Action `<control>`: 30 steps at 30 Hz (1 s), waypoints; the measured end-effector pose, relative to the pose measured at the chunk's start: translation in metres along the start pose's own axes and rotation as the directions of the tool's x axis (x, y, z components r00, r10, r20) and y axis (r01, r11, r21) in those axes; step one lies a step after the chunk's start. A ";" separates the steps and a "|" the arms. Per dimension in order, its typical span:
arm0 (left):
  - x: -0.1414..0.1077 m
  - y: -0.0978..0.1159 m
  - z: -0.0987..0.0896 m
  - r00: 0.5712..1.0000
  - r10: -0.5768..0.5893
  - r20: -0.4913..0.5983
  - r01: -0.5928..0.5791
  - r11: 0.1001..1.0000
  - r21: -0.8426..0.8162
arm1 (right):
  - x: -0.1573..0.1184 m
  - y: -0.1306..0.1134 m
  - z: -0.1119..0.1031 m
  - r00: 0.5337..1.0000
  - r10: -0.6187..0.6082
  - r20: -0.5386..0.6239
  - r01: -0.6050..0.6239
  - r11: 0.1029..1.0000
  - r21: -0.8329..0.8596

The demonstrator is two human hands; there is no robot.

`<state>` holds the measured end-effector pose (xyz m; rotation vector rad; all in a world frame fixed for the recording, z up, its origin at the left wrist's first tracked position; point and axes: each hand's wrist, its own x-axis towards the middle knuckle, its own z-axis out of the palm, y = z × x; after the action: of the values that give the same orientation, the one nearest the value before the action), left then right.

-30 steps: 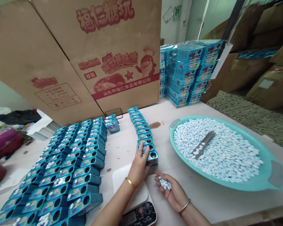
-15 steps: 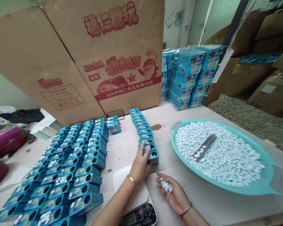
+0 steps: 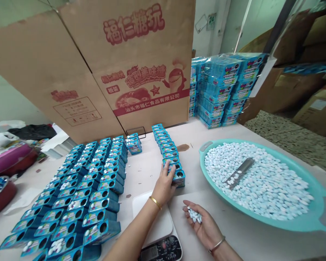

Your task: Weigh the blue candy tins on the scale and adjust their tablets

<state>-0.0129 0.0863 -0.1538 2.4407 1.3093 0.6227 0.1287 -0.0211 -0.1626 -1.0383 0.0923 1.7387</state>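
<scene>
My left hand (image 3: pixel 164 185), a gold bangle at its wrist, reaches over the near end of a row of blue candy boxes (image 3: pixel 168 149). Its spread fingers touch the tops of the nearest boxes; the thumb is hidden. Each box has a round dark hole in its top. Palm up, my right hand (image 3: pixel 205 226) is cupped around a small heap of white candies (image 3: pixel 195 215), beside the scale. A white kitchen scale (image 3: pixel 152 214) lies partly under my left forearm.
A turquoise basin (image 3: pixel 240 204) full of white candies (image 3: pixel 277 185) stands at right, with a metal scoop (image 3: pixel 240 173) in it. Several rows of blue boxes (image 3: pixel 97 206) fill the left, some with candies on top. Behind are a large carton (image 3: pixel 149 43) and wrapped box stacks (image 3: pixel 220 90).
The whole view has shifted slightly, moving things a little to the right. My left hand still touches the near boxes, and my right hand still holds the candies.
</scene>
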 end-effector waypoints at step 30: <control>0.023 -0.008 -0.038 0.998 -0.049 -0.031 0.054 0.982 0.182 | 0.001 0.004 -0.018 0.999 0.031 0.013 -0.031 0.999 -0.016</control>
<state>-0.0270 0.1124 -0.1195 2.5404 1.4962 0.5449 0.1359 -0.0317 -0.1759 -1.0411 0.0870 1.7769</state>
